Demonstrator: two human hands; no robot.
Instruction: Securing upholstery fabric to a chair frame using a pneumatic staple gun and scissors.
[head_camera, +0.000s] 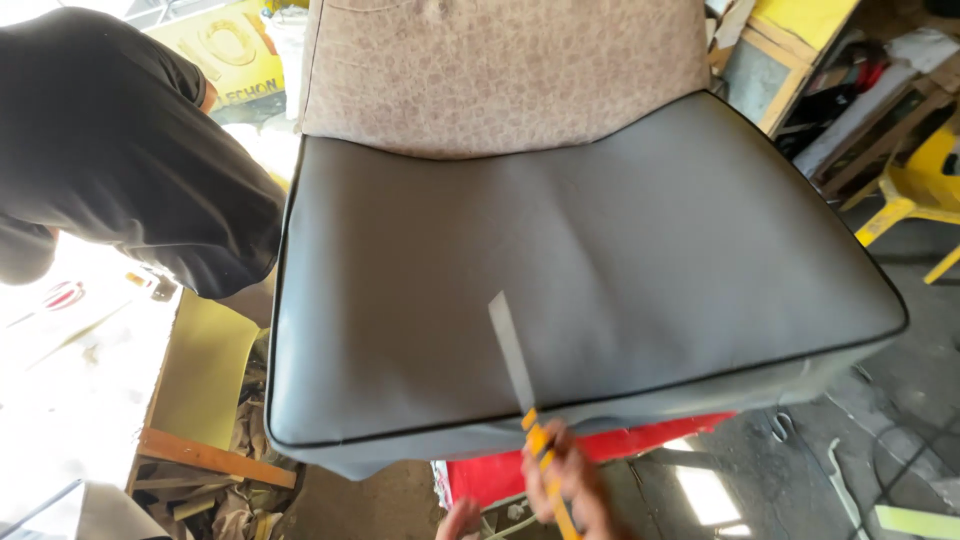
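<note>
A grey leather seat cushion (600, 260) with black piping fills the middle of the view, and a beige patterned backrest (500, 70) rises behind it. My right hand (570, 490) is at the cushion's front edge, shut on a yellow-handled utility knife. Its long grey blade (510, 350) lies over the seat surface, pointing away from me. Only the fingertips of my left hand (458, 520) show at the bottom edge, below the cushion's front. I cannot make out its grip.
Another person in a black shirt (120, 140) bends over at the left, close to the cushion's side. A red base (500, 475) shows under the seat. A yellow foam sheet (205, 370) and wood strip (215, 458) lie lower left. Yellow furniture (915, 195) stands right.
</note>
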